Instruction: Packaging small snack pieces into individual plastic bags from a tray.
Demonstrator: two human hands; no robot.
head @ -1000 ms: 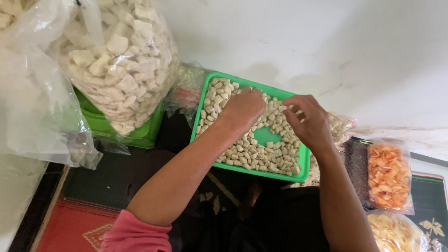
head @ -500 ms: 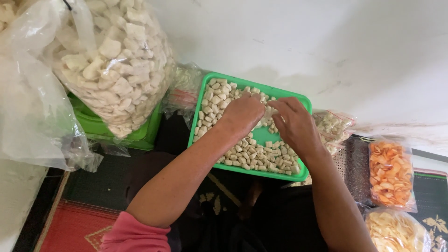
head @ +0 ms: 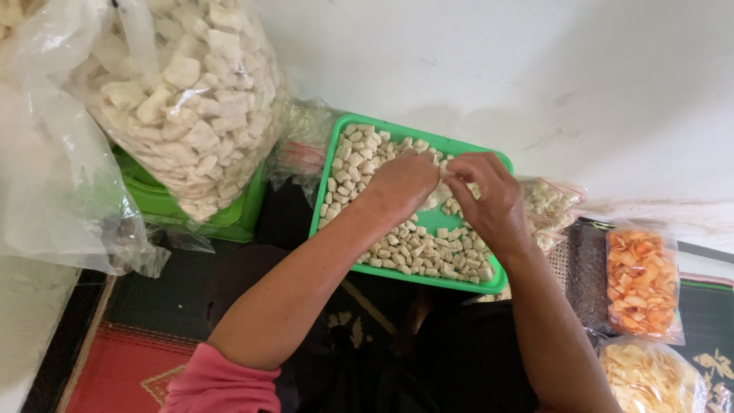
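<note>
Both the left hand [head: 401, 183] and right hand [head: 489, 200] are resting curled, fingers narrow, among pale pieces [head: 413, 248] in the green tray [head: 325, 183].

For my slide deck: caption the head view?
Both hands sort pale snack pieces in a green plastic tray.

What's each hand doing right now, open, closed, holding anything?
Left hand: palm down on the pale pieces in the green tray; fingers hidden, cannot tell.
Right hand: fingers curled over the tray; what they hold, if anything, cannot be told.
</note>
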